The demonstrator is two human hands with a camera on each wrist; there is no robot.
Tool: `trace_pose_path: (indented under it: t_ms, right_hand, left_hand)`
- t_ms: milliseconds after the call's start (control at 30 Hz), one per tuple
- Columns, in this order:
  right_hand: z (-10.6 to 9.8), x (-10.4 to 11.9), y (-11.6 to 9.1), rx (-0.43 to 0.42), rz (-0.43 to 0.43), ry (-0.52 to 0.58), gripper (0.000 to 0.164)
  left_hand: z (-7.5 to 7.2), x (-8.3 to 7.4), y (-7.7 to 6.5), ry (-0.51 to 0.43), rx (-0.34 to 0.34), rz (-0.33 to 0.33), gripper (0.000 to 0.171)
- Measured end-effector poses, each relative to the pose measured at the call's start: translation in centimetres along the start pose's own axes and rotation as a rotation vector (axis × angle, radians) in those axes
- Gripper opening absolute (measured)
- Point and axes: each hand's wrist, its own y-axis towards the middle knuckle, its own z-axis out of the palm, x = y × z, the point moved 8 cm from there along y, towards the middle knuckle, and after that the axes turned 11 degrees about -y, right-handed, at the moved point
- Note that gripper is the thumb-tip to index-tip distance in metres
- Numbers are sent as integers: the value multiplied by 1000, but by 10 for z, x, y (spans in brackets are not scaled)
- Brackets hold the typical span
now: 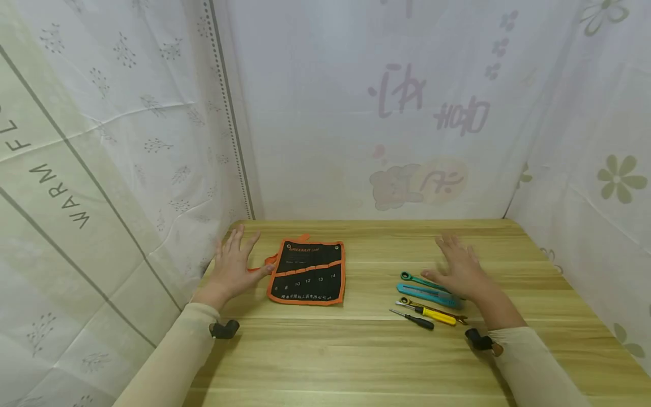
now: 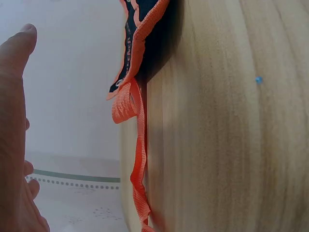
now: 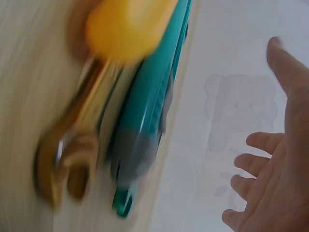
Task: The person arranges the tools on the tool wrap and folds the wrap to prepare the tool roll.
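Observation:
A black tool pouch (image 1: 307,274) with orange trim and numbered pockets lies on the table, its orange strap (image 2: 138,159) trailing off the left side. My left hand (image 1: 231,274), fingers spread, hovers beside the pouch's left edge and holds nothing. Over on the right, my right hand (image 1: 460,268) is spread above the far ends of the tools, empty too. Below it lie a green ratchet wrench (image 1: 407,276), a teal utility knife (image 1: 424,294), a gold ratchet wrench (image 1: 405,301), a yellow-handled screwdriver (image 1: 439,316) and a small black screwdriver (image 1: 419,322).
The wooden table (image 1: 315,362) meets a white printed curtain (image 1: 315,141) at the back. More printed cloth hangs along the left (image 1: 147,113) and right sides. Bare tabletop lies between the pouch and the tools.

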Motion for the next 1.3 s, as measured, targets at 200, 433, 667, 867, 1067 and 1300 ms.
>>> trace_pose_path:
  t_ms: [200, 433, 667, 867, 1067, 1300]
  right_hand:
    - [3, 22, 6, -13, -28, 62, 99]
    - [3, 50, 10, -43, -75, 76, 96]
    - [2, 72, 12, -43, -93, 81, 93]
    - [7, 93, 15, -42, -128, 58, 87]
    - [13, 111, 21, -53, -170, 41, 82]
    - [17, 132, 28, -45, -201, 29, 77]
  left_hand:
    - [1, -2, -1, -31, -3, 16, 100]
    - [3, -4, -6, -63, -24, 20, 98]
    - [2, -3, -12, -78, -40, 19, 95]
    - [5, -4, -17, -90, -43, 20, 91]
    - [11, -5, -21, -82, -41, 19, 86]
    - [19, -8, -25, -88, -27, 26, 79]
